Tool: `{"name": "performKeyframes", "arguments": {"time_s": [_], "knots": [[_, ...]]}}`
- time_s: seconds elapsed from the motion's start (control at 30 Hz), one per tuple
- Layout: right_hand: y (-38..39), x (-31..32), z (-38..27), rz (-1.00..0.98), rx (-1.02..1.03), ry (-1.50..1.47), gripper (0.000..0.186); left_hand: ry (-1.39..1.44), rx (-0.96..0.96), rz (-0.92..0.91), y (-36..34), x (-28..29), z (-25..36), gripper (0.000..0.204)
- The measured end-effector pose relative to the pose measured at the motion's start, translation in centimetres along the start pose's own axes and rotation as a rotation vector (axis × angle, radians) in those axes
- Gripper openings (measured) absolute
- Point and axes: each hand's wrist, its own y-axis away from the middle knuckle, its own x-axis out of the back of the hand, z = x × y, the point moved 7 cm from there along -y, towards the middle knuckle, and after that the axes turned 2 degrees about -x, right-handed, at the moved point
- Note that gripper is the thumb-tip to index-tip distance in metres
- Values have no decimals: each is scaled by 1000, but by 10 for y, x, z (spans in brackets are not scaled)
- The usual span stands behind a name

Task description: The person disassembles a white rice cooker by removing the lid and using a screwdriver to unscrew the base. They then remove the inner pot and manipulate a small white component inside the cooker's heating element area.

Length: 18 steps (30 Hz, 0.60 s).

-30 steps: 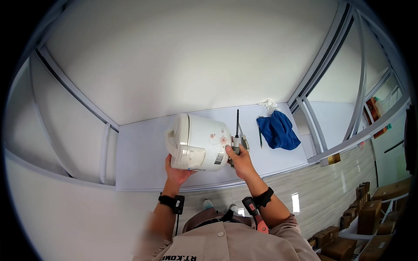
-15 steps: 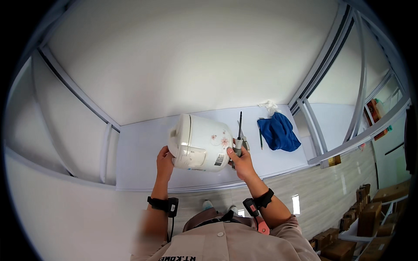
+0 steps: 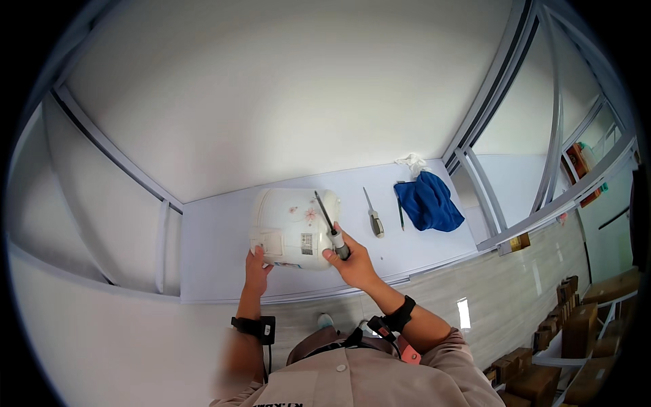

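A white rice cooker [image 3: 281,224] with pink flowers lies tipped on its side over the table, its base end turned to the right. My left hand [image 3: 257,273] grips its lower left edge, the fingertips partly hidden beneath it. My right hand [image 3: 356,264] is closed round the grey handle of a screwdriver [image 3: 339,243] and also rests against the cooker's base end. The screwdriver's dark shaft points up and to the left, in front of the base. To the right, a second screwdriver [image 3: 376,224] with a grey handle lies on the table.
A dark green pencil [image 3: 401,214] lies beside a crumpled blue cloth [image 3: 430,203], with white tissue [image 3: 411,163] behind it. The pale table [image 3: 217,237] meets a wall at the back and grey frame posts at both sides. Cardboard boxes [image 3: 578,329] stand at the lower right.
The rice cooker has shifted left and turned, so its lid end is no longer seen. My right hand moved left with the screwdriver, uncovering the second one on the table.
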Motion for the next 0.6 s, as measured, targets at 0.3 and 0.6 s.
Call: {"name": "performKeyframes", "arguments": {"time_s": [0.3,0.6], "knots": [[8,-11,-20,-40,258,114,72,204,-20,-26,-3,-10,0,79],[5,-25,-54,-95,395,200,68,419,-27,-44,0,-32,2,89]]}}
